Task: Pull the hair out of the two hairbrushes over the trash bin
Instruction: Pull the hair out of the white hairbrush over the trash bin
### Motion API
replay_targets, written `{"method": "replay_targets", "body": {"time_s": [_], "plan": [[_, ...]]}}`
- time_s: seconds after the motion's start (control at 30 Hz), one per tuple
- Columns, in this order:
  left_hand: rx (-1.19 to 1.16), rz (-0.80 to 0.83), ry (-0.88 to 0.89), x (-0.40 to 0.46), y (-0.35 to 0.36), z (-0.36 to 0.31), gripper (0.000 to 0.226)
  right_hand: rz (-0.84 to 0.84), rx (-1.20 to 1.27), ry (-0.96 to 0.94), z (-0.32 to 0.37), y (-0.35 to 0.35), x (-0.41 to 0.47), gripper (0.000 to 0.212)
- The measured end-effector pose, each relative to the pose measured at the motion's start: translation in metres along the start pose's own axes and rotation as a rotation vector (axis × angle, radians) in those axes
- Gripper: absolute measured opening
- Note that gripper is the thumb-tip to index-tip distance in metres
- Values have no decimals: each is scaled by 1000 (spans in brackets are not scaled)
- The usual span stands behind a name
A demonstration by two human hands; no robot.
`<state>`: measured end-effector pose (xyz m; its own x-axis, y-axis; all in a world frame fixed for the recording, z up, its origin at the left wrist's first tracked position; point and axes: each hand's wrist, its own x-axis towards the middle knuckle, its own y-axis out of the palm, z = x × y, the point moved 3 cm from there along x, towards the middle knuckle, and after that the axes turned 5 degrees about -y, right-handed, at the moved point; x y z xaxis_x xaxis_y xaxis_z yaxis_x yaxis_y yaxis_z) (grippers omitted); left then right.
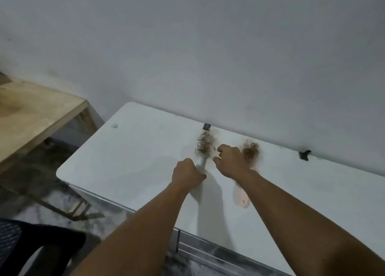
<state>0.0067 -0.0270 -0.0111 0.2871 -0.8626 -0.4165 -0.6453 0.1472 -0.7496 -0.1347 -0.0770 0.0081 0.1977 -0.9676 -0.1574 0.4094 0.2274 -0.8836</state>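
A round hairbrush (205, 143) with a black tip and tangled brown hair lies on the white table (129, 155). My left hand (187, 174) grips its pale handle. A second, pinkish paddle hairbrush (241, 198) clogged with brown hair (251, 151) lies to the right, its middle hidden under my right wrist. My right hand (231, 160) hovers between the two brush heads with fingers loosely curled, holding nothing I can see. No trash bin shows in the head view.
The white table stands against a pale wall. A wooden table (35, 113) is to the left, with a gap of dark floor between. A dark chair (31, 246) sits at the lower left. A small black clip (304, 154) is at the table's back edge.
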Motion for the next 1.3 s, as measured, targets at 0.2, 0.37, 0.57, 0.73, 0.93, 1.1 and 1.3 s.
{"method": "replay_targets", "body": {"time_s": [0.2, 0.37, 0.57, 0.73, 0.93, 1.1, 1.3], "plan": [[-90, -11, 3, 8, 11, 10, 32, -33, 131, 96, 2, 20, 0, 41], [-192, 62, -41, 13, 11, 12, 26, -35, 402, 226, 2, 32, 10, 27], [-399, 219, -145, 23, 3, 14, 15, 8, 855, 426, 6, 35, 28, 19], [-482, 281, -233, 32, -3, 17, 19, 152, 991, 474, 6, 36, 48, 24], [-568, 268, -292, 32, -11, 24, 34, 247, 976, 439, 16, 37, 66, 28], [-709, 306, -330, 25, -27, 41, 24, 299, 949, 346, 49, 47, 72, 22], [-946, 79, -348, 21, -51, 76, 20, 368, 930, 203, 98, 69, 68, 34]]}}
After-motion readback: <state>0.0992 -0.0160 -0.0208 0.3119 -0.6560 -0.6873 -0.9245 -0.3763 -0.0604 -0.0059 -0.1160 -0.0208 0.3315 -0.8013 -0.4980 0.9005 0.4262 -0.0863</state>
